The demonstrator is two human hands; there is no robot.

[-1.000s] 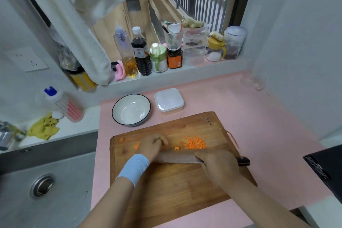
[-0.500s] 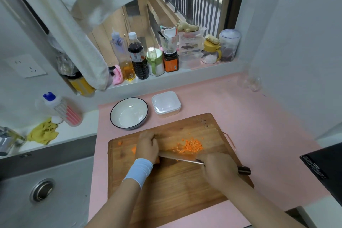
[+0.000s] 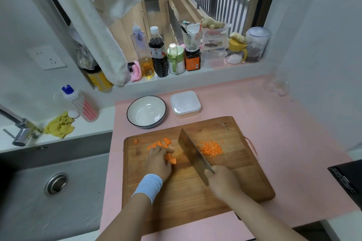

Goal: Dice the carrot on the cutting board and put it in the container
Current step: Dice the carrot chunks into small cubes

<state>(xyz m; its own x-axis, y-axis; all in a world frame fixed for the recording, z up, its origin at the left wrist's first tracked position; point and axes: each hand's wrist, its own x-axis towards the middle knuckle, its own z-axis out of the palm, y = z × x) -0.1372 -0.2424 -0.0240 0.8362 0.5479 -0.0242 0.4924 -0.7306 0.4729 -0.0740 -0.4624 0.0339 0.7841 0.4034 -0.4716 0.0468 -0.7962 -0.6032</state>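
A wooden cutting board [image 3: 231, 174] lies on the pink mat. Larger carrot pieces [image 3: 159, 144] lie at its left, and my left hand [image 3: 158, 160] rests over them with curled fingers holding some down. A pile of diced carrot [image 3: 211, 147] sits right of the cleaver [image 3: 193, 154], whose blade points away from me between the two lots of carrot. My right hand [image 3: 223, 183] grips the cleaver's handle. Behind the board stand a white lidded container [image 3: 185, 103] and an empty bowl [image 3: 146, 111].
A steel sink [image 3: 54, 184] and tap [image 3: 21, 127] lie to the left. Bottles and jars [image 3: 176, 55] line the window sill. A dish-soap bottle [image 3: 82, 103] and yellow cloth [image 3: 59, 125] sit by the sink. A black object [image 3: 348, 180] juts in at right.
The cleaver has swung from lying across the board to pointing away from me. My left hand slid back, uncovering larger carrot pieces. The camera tilted slightly.
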